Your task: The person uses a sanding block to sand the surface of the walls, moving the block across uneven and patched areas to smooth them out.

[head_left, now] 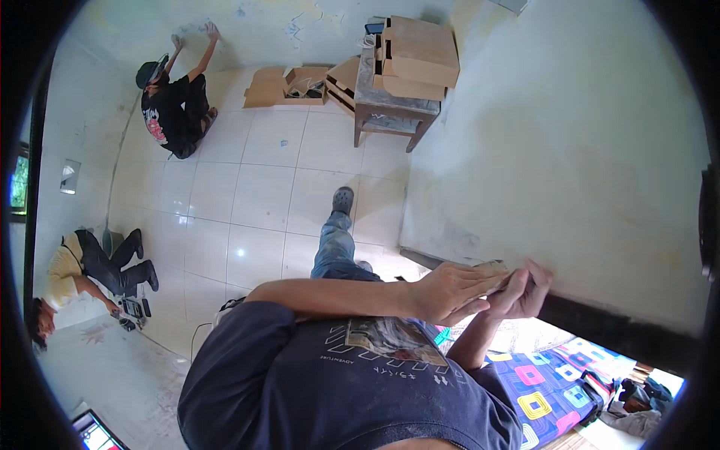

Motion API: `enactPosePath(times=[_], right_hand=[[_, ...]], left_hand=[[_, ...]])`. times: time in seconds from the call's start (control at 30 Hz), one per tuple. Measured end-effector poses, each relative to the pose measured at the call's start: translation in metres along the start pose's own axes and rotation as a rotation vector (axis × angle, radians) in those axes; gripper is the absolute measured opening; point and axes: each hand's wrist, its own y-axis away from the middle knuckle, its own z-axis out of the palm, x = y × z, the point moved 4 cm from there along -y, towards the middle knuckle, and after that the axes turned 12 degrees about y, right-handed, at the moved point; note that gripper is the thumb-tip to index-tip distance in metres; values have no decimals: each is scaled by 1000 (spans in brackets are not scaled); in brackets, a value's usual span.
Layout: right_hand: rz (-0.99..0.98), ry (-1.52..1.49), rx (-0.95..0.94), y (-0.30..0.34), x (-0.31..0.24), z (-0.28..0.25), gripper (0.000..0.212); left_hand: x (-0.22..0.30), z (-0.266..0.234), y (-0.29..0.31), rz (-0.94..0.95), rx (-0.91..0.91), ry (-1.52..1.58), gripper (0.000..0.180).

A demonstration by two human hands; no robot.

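My left hand (pixel 456 291) reaches across my chest, its fingers stretched out together toward the wall (pixel 577 172) on the right. My right hand (pixel 519 291) meets its fingertips there, with its own fingers curled and slightly blurred. A small pale flat piece (pixel 492 265) shows just beyond my left fingers; its kind is too small to tell. Whatever lies between the two hands is hidden. Both hands are close to the wall's lower corner, above a dark edge (pixel 600 322).
A person in black (pixel 176 112) squats with both hands on the far wall. Another person (pixel 82 262) is at the left wall beside a dark tool case (pixel 135 307). Cardboard boxes (pixel 416 56) sit on a worn wooden table (pixel 394 105). A patterned mattress (pixel 540 390) lies at the lower right.
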Motion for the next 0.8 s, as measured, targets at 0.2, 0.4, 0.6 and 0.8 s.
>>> enactPosePath(times=[0.2, 0.4, 0.6, 0.8], right_hand=[[444, -302, -389, 37, 3, -11, 47], [249, -351, -597, 39, -1, -7, 45], [71, -276, -710, 26, -24, 18, 38], [114, -278, -800, 24, -28, 41, 27]], left_hand=[[19, 20, 24, -1, 71, -36, 44], [11, 2, 42, -300, 117, 63, 42], [14, -28, 37, -248, 321, 27, 34], [29, -68, 29, -417, 346, -7, 34]])
